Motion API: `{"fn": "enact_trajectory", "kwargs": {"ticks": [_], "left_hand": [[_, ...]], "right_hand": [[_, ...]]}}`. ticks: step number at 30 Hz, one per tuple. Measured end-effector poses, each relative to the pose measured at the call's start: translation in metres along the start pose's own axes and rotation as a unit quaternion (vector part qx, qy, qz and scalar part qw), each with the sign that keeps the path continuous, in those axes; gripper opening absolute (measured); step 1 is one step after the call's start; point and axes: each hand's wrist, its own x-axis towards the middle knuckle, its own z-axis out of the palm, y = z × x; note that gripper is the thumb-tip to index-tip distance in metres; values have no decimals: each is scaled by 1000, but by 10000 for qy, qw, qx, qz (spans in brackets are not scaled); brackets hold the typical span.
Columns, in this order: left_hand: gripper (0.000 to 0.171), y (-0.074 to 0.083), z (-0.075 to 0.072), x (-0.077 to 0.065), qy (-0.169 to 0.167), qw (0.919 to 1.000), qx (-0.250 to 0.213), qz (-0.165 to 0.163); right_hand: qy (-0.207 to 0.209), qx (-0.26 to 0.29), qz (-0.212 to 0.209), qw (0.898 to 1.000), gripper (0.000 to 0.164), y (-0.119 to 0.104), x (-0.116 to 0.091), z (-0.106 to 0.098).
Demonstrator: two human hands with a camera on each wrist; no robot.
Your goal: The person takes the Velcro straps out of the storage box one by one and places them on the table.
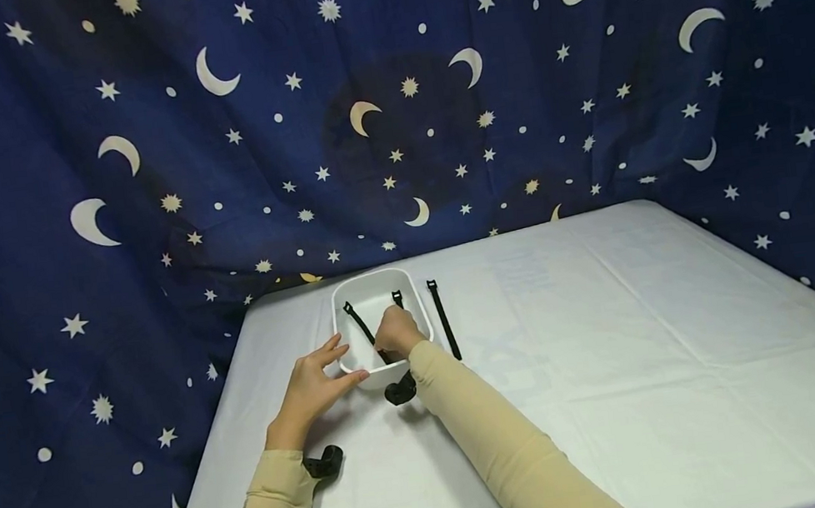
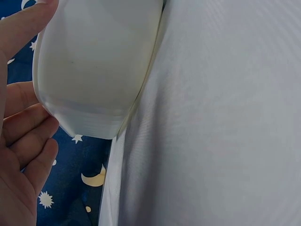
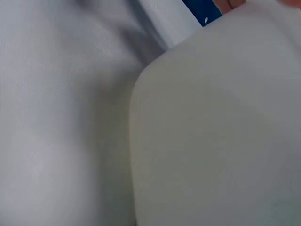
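My left hand (image 1: 313, 390) grips the near left corner of a white plastic tub (image 2: 99, 61), thumb on the near rim and fingers along the left side. My right hand (image 1: 397, 333) reaches over the near rim into the tub, its fingers curled at the lower part of a black hook-and-loop cable tie (image 1: 360, 323). Its fingertips are partly hidden. The slotted head of a second black cable tie (image 1: 397, 296) shows just beyond the right hand, which covers the rest. In the right wrist view the tub's outer wall (image 3: 211, 127) fills much of the frame.
Outside the tub, along its right side, a third black cable tie (image 1: 444, 321) lies on the white-covered table (image 1: 616, 364). A dark blue curtain (image 1: 332, 120) with moons and stars hangs behind. Black wrist cameras (image 1: 324, 462) sit below both hands.
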Motion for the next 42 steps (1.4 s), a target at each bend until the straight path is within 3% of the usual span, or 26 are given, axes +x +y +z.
{"fn": "enact_trajectory", "kwargs": {"ticks": [8, 17, 29, 37, 42], "left_hand": [[67, 1, 2, -1, -3, 10000, 13, -1], [67, 0, 1, -1, 56, 10000, -12, 3], [67, 2, -1, 2, -16, 9999, -100, -80], [68, 0, -2, 4, -59, 9999, -66, -59], [69, 0, -3, 2, -82, 9998, -85, -127]], "right_hand": [[212, 44, 29, 9998, 14, 2, -2, 0], [231, 873, -290, 9955, 21, 4, -5, -2], [188, 1165, -297, 9926, 23, -1, -5, -9], [240, 1407, -278, 9894, 21, -7, -6, -23], [196, 1569, -273, 9870, 9, -8, -6, -32]]}}
